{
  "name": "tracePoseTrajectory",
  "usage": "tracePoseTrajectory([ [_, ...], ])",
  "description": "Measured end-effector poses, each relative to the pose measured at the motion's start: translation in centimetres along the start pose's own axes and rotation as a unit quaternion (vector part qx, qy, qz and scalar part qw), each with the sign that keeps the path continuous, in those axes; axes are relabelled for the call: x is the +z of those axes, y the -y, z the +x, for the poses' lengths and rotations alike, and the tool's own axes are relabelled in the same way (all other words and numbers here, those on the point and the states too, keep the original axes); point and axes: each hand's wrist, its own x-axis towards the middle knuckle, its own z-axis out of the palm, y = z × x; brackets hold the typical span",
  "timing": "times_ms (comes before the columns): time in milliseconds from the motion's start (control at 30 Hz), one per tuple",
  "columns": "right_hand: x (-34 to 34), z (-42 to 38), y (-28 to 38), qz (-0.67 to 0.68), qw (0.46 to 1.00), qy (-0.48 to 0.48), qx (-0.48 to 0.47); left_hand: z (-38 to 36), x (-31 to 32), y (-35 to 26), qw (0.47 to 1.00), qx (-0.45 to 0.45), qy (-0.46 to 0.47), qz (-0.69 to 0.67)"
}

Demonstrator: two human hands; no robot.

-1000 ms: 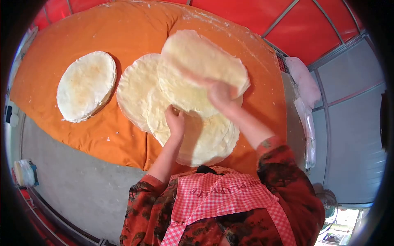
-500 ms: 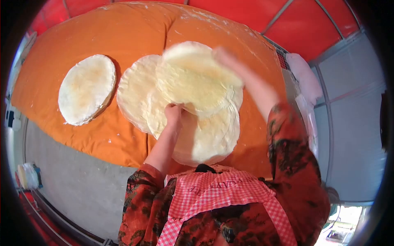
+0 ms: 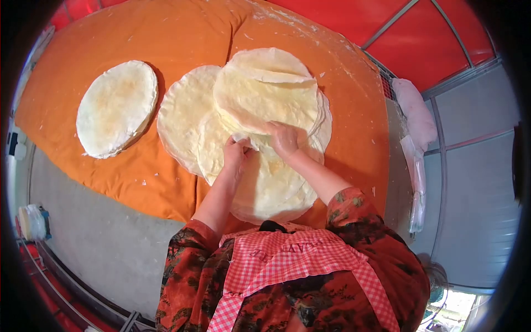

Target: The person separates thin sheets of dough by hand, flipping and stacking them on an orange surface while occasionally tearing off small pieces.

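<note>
Several thin round pale flatbread sheets (image 3: 265, 105) overlap on an orange cloth (image 3: 182, 44). The top sheet has a raised fold across its far part. My left hand (image 3: 237, 152) is closed, pinching the near edge of a sheet, with a small whitish flap standing up at the fingertips. Right beside it, my right hand (image 3: 284, 139) lies palm down over the near edge of the top sheet, fingers bent round that edge. Another sheet (image 3: 188, 116) shows at the left of the overlapping group.
At the left, a separate round stack of flatbreads (image 3: 117, 109) sits on the cloth. A grey surface (image 3: 105, 238) lies below the cloth's near edge. White plastic bundles (image 3: 415, 113) are at the right, beside grey panels. A roll (image 3: 34, 222) stands at the far left.
My right hand has come down from the far right side of the top sheet to its near edge, next to my left hand. The top sheet's far part now lies in a fold.
</note>
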Motion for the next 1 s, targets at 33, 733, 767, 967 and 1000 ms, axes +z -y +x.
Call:
tracePoseTrajectory([
  [33, -0.4, 0.0, 0.1, 0.001, 0.999, 0.021, 0.026, -0.1, 0.2, 0.1, 1.0, -0.003, -0.011, 0.002],
  [733, -3.7, 2.5, -0.5, 0.035, 0.974, 0.17, 0.142, 0.6, 1.2, -0.6, 0.999, -0.009, -0.008, -0.038],
  [767, -3.7, 2.5, -0.6, 0.041, 0.974, 0.169, 0.147, 1.0, 0.8, -0.4, 0.999, -0.015, -0.013, -0.048],
  [967, -4.0, 3.1, -1.0, 0.032, 0.975, 0.175, 0.137, 0.5, 1.0, -1.1, 0.997, -0.029, -0.007, -0.075],
  [1000, -4.1, 3.1, -0.7, 0.032, 0.976, 0.169, 0.133, 0.8, 0.7, -0.7, 0.999, -0.01, -0.005, -0.051],
])
